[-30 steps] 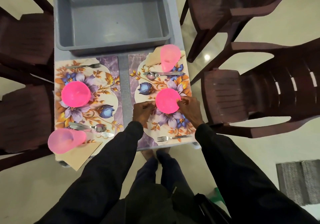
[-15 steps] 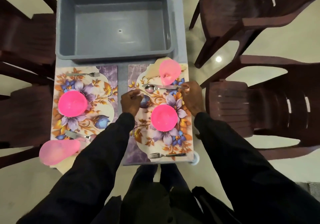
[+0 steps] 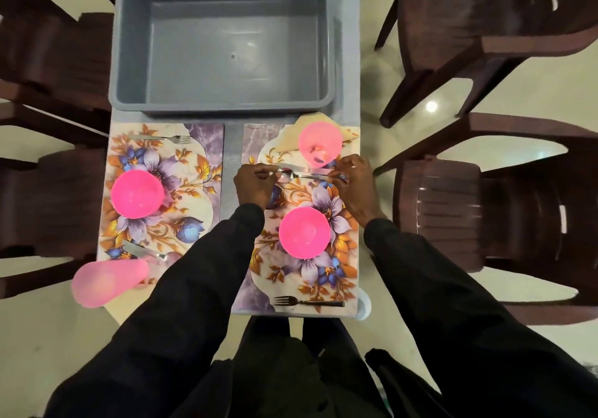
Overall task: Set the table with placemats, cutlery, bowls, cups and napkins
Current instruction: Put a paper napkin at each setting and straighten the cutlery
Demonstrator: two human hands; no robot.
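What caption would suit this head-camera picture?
Left hand and right hand pinch cutlery on a floral placemat, between pink cup and bowl.

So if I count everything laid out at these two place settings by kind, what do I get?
Placemats: 2
Bowls: 2
Cups: 2
Forks: 2
Knives: 2
Spoons: 2
Napkins: 2
Total: 14

A tub (image 3: 326, 45) sits upper centre on the desk (image 3: 348, 61); below it, the left placemat (image 3: 207, 139) carries the left bowl (image 3: 137, 194) and the right placemat (image 3: 259, 288) carries the right bowl (image 3: 304, 232).
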